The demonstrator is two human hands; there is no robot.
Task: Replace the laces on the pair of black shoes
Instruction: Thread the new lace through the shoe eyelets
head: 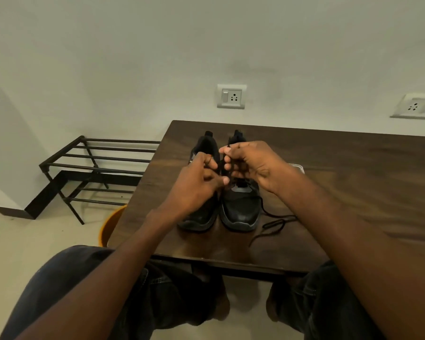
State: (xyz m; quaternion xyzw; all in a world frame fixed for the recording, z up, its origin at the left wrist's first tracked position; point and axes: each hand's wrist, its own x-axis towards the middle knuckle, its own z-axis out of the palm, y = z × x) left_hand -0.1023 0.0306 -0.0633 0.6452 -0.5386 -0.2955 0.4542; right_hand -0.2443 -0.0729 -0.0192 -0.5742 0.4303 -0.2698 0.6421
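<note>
Head view: black shoes (241,212) on table (353,192), toes nearest. Loose lace (272,223) trails beside right one. Left hand (196,185) and right hand (253,165), close together, pinch lace over its eyelets; lacing likely underway. Next: thread the tip. Orange bucket (111,224) on the floor, contents unseen.

A dark wooden table (353,168) fills the frame's right half, bearing two black shoes (241,212) at centre and a loose black lace (272,223) beside them.
</note>
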